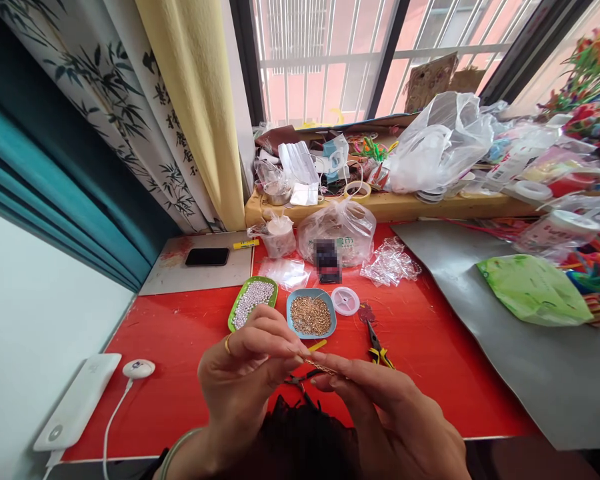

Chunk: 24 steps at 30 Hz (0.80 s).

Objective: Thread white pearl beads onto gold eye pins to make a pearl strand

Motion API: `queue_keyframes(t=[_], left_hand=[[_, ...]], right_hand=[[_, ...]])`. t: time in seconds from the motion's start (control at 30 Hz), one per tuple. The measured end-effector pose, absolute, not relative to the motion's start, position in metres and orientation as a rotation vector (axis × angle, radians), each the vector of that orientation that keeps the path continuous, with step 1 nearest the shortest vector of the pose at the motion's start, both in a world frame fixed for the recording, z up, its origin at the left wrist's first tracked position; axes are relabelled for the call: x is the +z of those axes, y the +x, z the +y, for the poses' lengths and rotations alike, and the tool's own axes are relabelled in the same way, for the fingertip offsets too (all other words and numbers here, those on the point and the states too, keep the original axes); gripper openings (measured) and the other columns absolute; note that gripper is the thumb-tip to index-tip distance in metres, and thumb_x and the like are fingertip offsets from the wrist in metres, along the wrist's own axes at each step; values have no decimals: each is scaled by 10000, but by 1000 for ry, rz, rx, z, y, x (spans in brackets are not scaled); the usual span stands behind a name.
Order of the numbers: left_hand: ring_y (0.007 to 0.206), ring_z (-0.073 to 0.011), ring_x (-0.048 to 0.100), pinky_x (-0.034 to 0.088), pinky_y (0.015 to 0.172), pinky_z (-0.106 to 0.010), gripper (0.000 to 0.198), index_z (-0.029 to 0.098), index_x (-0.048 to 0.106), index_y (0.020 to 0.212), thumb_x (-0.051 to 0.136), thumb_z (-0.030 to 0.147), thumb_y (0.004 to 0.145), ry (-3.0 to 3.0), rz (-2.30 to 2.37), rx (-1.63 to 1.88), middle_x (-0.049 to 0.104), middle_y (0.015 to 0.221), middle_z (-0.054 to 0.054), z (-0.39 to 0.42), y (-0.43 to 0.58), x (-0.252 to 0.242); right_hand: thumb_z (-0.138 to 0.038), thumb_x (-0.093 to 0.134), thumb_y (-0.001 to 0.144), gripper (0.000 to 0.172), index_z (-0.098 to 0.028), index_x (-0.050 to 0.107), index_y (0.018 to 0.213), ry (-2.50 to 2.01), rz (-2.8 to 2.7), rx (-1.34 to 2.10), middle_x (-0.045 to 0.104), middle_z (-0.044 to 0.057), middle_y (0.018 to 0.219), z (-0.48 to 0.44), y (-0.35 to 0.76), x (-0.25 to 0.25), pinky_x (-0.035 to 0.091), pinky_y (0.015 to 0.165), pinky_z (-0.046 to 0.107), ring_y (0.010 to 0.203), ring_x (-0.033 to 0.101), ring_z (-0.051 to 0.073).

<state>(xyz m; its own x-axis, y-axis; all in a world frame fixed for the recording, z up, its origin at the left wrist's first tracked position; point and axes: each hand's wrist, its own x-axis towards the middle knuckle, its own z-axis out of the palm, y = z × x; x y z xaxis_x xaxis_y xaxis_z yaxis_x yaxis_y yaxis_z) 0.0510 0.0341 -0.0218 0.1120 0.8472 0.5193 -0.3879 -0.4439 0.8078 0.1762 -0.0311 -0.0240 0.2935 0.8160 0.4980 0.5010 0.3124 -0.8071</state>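
Between my two hands, above the red table, is a short strand of small gold beads (321,366). My left hand (253,373) pinches its left end between thumb and fingertips. The fingers of my right hand (385,400) press together on its other end. Just beyond my hands, a blue dish (289,320) holds gold beads (310,316), and a green dish (275,293) holds pearly lilac beads (253,301). Pliers with yellow and black handles (377,347) lie to the right. A dark-jawed tool (303,379) is partly hidden under my hands.
Past the dishes lie a clear plastic spool (345,301), a phone (327,261), plastic bags (337,230) and crumpled clear packets (391,261). Another black phone (207,257) rests at the back left. A white power strip (79,400) and cable are at left. A grey sheet (485,340) covers the right side.
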Motion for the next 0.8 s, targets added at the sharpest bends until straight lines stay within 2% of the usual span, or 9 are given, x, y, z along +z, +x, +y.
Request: queue_keyframes(t=[0.17,0.37,0.57,0.63,0.8], left_hand=[[656,-139,553,468,574,-296,139,241,710,852,664,125,791,1447,510,1596,696,689,12,32,51,-23],[650,-144,545,449,605,-312,134,240,706,858,669,131,790,1503,523,1632,702,695,22,33,52,-23],[630,-150,546,433,605,-333,154,236,701,872,662,112,789,1616,559,1710,704,697,23,31,51,-22],[615,-151,548,432,614,-346,155,242,704,866,665,116,785,1634,587,1729,708,690,25,30,50,-21],[621,-147,538,442,573,-315,126,239,711,849,671,138,785,1534,555,1674,698,663,15,30,50,-22]], right_hand=[[-242,570,845,159,-288,636,981,-1320,-1412,269,755,-59,842,-32,175,-22,605,623,207,604,714,123],[-140,553,851,357,-361,570,1131,-1243,-1376,178,734,-74,954,-32,170,-24,606,636,234,702,720,130],[-101,560,837,423,-365,553,1168,-1221,-1390,119,730,-65,974,-33,167,-24,600,605,238,681,715,130],[-99,567,827,397,-358,576,1129,-1231,-1378,118,740,-62,939,-33,168,-23,598,600,238,672,715,132],[-208,587,830,183,-318,637,968,-1297,-1327,270,755,-54,815,-34,169,-23,599,593,231,638,715,135]])
